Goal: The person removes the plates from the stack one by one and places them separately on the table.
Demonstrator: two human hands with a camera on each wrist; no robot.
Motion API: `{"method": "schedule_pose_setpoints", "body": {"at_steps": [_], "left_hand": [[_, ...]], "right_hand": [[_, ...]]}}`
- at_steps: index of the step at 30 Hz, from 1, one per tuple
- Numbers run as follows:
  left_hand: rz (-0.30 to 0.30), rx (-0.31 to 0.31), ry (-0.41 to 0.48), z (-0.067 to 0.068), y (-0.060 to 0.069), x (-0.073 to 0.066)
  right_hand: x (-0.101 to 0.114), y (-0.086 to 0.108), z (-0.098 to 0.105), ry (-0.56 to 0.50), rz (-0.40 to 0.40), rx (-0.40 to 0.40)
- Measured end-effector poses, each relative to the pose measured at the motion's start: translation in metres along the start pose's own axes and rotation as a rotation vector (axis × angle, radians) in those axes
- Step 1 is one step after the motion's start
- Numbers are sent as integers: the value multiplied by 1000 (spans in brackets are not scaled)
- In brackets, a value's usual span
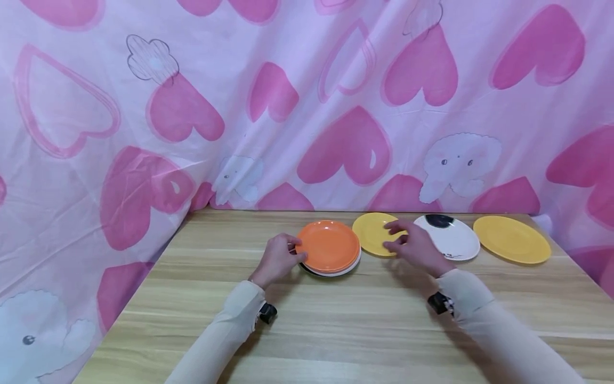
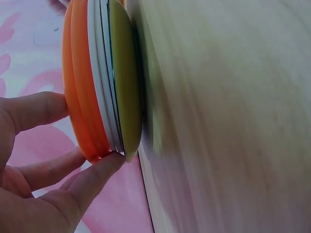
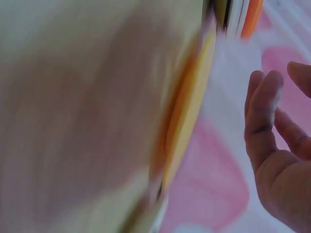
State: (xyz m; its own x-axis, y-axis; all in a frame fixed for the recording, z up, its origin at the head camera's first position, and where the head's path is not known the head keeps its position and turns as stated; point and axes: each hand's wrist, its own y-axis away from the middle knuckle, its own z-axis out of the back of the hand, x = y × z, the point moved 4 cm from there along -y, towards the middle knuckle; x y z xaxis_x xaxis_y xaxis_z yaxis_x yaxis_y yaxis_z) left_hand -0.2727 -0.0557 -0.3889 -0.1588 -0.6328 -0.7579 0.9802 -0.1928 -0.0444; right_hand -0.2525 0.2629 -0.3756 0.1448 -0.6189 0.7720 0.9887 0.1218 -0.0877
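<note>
Where the plate stack (image 1: 329, 246) sits: on the wood table (image 1: 345, 330), at my left hand; orange plate (image 2: 80, 87) on top, pale rims (image 2: 104, 87) under it, yellow-green plate (image 2: 127, 92) lowest.

Left hand (image 1: 276, 260): pinching the stack's left edge; forefinger at the orange rim, thumb lower, by the pale rims; spread about as wide as the edge it grips.

Right hand (image 1: 416, 246): half open over the near yellow plate (image 1: 371, 234); fingers bent, thumb parted; holding nothing, clear of the plate in the right wrist view.

Near yellow plate: flat, just right of the stack; can't tell if rims touch.

Good handling: my read is light edge pressure suits the left, since smooth rims could slide; for the right, fingertips under the rim, thumb on top, lift level, don't drag; line rims up before releasing.

Further right: white plate (image 1: 453, 242) with a black patch, then the far yellow plate (image 1: 512, 240); both flat.

Backdrop: heart-print cloth (image 1: 288, 154) behind the table.
</note>
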Motion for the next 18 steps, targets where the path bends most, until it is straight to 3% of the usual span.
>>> {"method": "schedule_pose_setpoints", "body": {"at_steps": [4,8,18], "left_hand": [[13,-9,-15,0,-1,0],[33,-3,-28,0,-1,0],[99,1,-28,1,-4,-4]], "right_hand": [[14,-6,-30,-54,27,54],[19,-9,-49,-65,-13,87],[19,-12,-60,-79,-63,107]]}}
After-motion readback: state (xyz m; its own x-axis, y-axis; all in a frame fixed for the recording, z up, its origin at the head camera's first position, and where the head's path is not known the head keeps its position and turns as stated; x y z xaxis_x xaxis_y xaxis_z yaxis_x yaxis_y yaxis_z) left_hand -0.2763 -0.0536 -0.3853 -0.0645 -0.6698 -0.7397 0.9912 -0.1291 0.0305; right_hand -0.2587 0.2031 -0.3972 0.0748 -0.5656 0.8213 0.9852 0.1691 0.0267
